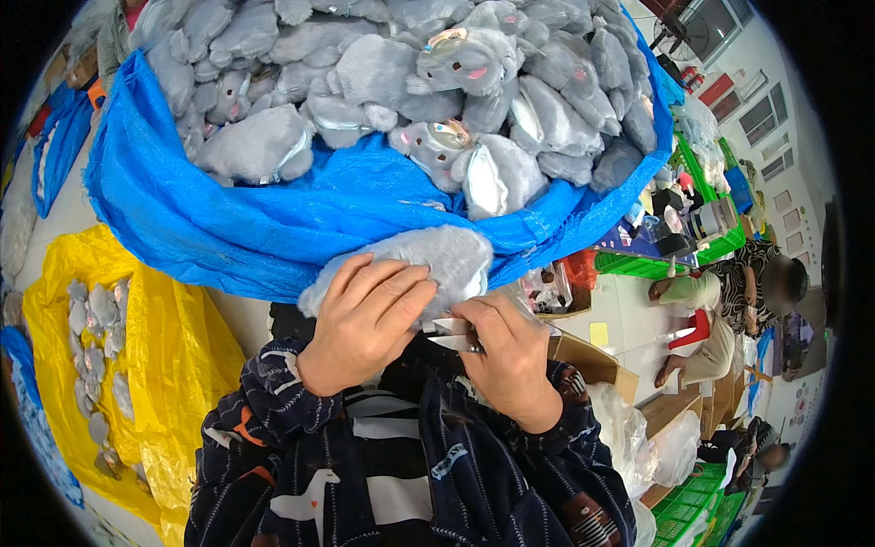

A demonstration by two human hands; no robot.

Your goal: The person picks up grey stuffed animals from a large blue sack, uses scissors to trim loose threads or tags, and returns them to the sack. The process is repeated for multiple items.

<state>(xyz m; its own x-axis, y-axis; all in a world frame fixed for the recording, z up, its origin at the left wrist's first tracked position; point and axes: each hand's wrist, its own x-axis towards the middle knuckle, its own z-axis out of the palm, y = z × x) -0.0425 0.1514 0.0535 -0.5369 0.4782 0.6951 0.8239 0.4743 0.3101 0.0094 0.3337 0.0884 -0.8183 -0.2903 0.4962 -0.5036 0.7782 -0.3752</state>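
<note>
In front of my chest is a grey furry plush piece [451, 255] with a pale patch at its right end. My left hand [369, 314] presses on its near side, fingers curled over the fur and closed on it. Close against the plush's right end, my right hand [506, 351] is pinched shut. Between its fingers pokes a flat, silvery-white item [447, 334], partly covered, whose kind I cannot make out. Just beyond my hands, a large blue sack [264, 228] lies open, heaped with grey plush animal heads [465, 62], some with pink noses and shiny ribbons.
At my left stands an open yellow sack [173, 356] with small grey plush pieces [94, 360] inside. Cardboard boxes [592, 360], clear plastic bags [629, 438] and green crates [684, 506] crowd the right side. A seated person [752, 283] is farther right.
</note>
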